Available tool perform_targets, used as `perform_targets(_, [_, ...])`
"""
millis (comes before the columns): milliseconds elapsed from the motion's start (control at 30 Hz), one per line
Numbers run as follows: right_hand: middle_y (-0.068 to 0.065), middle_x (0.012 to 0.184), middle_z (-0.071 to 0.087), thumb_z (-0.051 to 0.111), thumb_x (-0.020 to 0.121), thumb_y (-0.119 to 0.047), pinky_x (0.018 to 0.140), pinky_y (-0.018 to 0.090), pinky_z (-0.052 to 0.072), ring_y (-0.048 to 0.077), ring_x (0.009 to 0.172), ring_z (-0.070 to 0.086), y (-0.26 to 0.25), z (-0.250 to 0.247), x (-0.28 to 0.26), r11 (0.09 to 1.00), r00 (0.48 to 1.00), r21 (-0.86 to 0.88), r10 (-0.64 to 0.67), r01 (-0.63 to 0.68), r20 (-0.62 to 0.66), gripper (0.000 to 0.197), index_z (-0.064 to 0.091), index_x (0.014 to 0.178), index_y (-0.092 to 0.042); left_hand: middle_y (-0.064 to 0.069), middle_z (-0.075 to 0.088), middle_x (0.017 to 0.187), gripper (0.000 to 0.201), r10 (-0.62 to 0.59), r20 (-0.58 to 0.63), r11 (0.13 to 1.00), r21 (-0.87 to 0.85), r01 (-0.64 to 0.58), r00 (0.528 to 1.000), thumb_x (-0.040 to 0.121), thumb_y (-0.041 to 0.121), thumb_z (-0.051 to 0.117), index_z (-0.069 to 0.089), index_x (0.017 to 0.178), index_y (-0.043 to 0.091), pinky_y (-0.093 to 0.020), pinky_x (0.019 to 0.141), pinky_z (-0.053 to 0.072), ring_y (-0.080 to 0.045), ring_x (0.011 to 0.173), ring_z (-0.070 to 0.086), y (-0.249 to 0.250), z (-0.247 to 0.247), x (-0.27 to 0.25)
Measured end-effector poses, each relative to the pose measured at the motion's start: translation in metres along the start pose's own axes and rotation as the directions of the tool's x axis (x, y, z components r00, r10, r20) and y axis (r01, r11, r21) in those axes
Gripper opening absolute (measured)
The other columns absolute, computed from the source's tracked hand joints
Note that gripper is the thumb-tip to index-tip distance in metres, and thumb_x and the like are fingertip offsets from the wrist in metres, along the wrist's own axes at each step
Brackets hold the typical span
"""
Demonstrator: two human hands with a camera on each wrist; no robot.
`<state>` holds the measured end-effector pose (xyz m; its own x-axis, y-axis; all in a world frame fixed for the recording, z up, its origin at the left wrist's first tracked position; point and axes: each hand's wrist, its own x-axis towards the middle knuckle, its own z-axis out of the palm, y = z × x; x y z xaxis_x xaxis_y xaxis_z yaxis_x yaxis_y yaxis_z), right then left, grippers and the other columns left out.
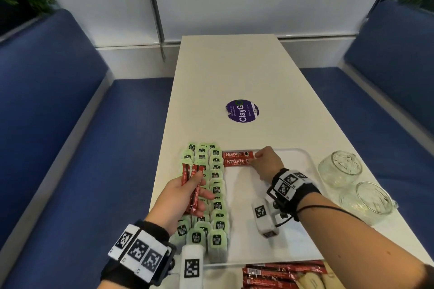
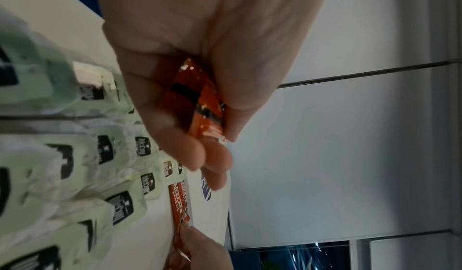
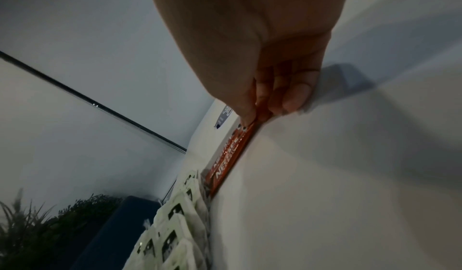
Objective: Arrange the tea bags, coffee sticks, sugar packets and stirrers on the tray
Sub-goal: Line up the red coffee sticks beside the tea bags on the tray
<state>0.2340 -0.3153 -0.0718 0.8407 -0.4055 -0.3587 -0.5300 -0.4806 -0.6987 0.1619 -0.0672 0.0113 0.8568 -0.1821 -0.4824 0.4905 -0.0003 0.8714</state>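
A white tray (image 1: 303, 156) lies on the table. Green tea bags (image 1: 216, 195) fill its left side in rows. Two red coffee sticks (image 1: 237, 158) lie side by side at the tray's far edge. My right hand (image 1: 266, 163) pinches the right end of the nearer stick (image 3: 226, 167), which lies flat on the tray. My left hand (image 1: 187, 195) hovers over the tea bags and grips a bunch of coffee sticks (image 1: 193, 185), seen close in the left wrist view as an orange-red bundle (image 2: 197, 104). More coffee sticks (image 1: 281, 274) lie in a pile at the near edge.
Two glass mugs (image 1: 340, 169) (image 1: 368, 202) lie on the table right of the tray. A round purple sticker (image 1: 242, 110) sits mid-table. Blue benches (image 1: 70, 148) flank the table. Pale packets (image 1: 314, 281) lie by the near coffee sticks.
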Motion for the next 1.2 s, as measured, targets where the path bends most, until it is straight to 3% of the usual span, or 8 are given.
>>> perform_targets(233, [0.012,0.097,0.061,0.065,0.089,-0.032,0.045,0.028,0.045,0.026,0.071,0.058,-0.008,-0.01,-0.012,0.996,0.999,0.082,0.034,-0.037,0.041,0.036,0.043,0.11,-0.013,-0.011,0.074,0.08,0.037,-0.024,0.021,0.998,0.059,0.023,0.999,0.093,0.04,0.061,0.067,0.105,0.006,-0.025,0.044,0.045,-0.013,0.046,0.053,-0.004,0.0,-0.002])
perform_targets(367, [0.012,0.089,0.058,0.066,0.089,-0.031,0.052,0.03,0.048,0.021,0.063,0.053,-0.007,-0.022,-0.041,0.952,0.997,0.304,0.012,-0.035,0.079,0.039,0.048,0.114,-0.007,0.0,0.072,0.077,0.031,0.012,0.035,0.989,0.145,-0.017,0.999,0.095,0.041,0.059,0.07,0.107,0.015,-0.021,0.046,0.033,-0.007,0.047,0.042,-0.005,0.003,-0.004])
perform_targets(500, [0.007,0.078,0.057,0.058,0.095,-0.037,0.058,0.031,0.049,0.017,0.053,0.05,-0.011,-0.028,-0.089,0.888,0.952,0.459,-0.125,-0.019,0.281,0.036,0.063,0.106,-0.003,0.004,0.071,0.085,0.025,0.115,0.057,0.943,0.307,-0.127,0.992,0.095,0.043,0.056,0.07,0.103,0.023,-0.021,0.06,0.039,0.003,0.062,0.058,-0.007,0.02,-0.011])
perform_targets(733, [0.009,0.072,0.061,0.06,0.094,-0.031,0.062,0.031,0.05,0.017,0.055,0.054,-0.013,-0.027,-0.138,0.842,0.904,0.539,-0.233,0.002,0.36,0.032,0.068,0.098,0.0,-0.004,0.073,0.099,0.019,0.16,0.146,0.899,0.388,-0.205,0.976,0.087,0.034,0.072,0.071,0.102,0.022,-0.037,0.088,0.051,-0.019,0.091,0.067,-0.018,0.041,-0.017])
perform_targets(933, [0.009,0.074,0.066,0.066,0.09,-0.009,0.061,0.022,0.053,0.013,0.057,0.057,-0.013,-0.037,-0.15,0.828,0.912,0.533,-0.341,0.177,0.227,0.012,0.068,0.093,0.002,0.008,0.076,0.088,0.019,0.183,0.101,0.914,0.349,-0.207,0.978,0.084,0.032,0.075,0.075,0.101,0.023,-0.023,0.076,0.048,-0.004,0.084,0.067,-0.011,0.038,-0.028])
perform_targets(1000, [0.008,0.075,0.065,0.066,0.089,-0.009,0.06,0.018,0.051,0.011,0.057,0.056,-0.014,-0.043,-0.151,0.816,0.917,0.53,-0.365,0.231,0.162,0.01,0.067,0.091,0.001,0.017,0.071,0.07,0.018,0.178,0.058,0.924,0.334,-0.187,0.982,0.089,0.034,0.07,0.075,0.099,0.021,-0.022,0.066,0.04,0.005,0.066,0.06,-0.006,0.033,-0.034])
perform_targets(1100, [0.009,0.078,0.065,0.067,0.089,-0.01,0.06,0.018,0.052,0.011,0.059,0.056,-0.016,-0.051,-0.151,0.81,0.914,0.527,-0.382,0.257,0.141,0.011,0.067,0.092,0.001,0.018,0.065,0.061,0.019,0.156,-0.008,0.952,0.269,-0.148,0.988,0.09,0.033,0.068,0.077,0.093,0.016,-0.025,0.061,0.034,-0.004,0.06,0.048,-0.007,0.025,-0.036])
perform_targets(1200, [0.006,0.076,0.068,0.073,0.085,-0.016,0.062,0.023,0.053,0.014,0.059,0.058,-0.021,-0.051,-0.154,0.826,0.905,0.521,-0.369,0.214,0.214,0.019,0.068,0.094,0.0,0.01,0.074,0.077,0.017,0.176,-0.03,0.954,0.252,-0.163,0.984,0.088,0.03,0.071,0.078,0.091,0.014,-0.024,0.069,0.041,-0.007,0.074,0.061,-0.008,0.027,-0.038])
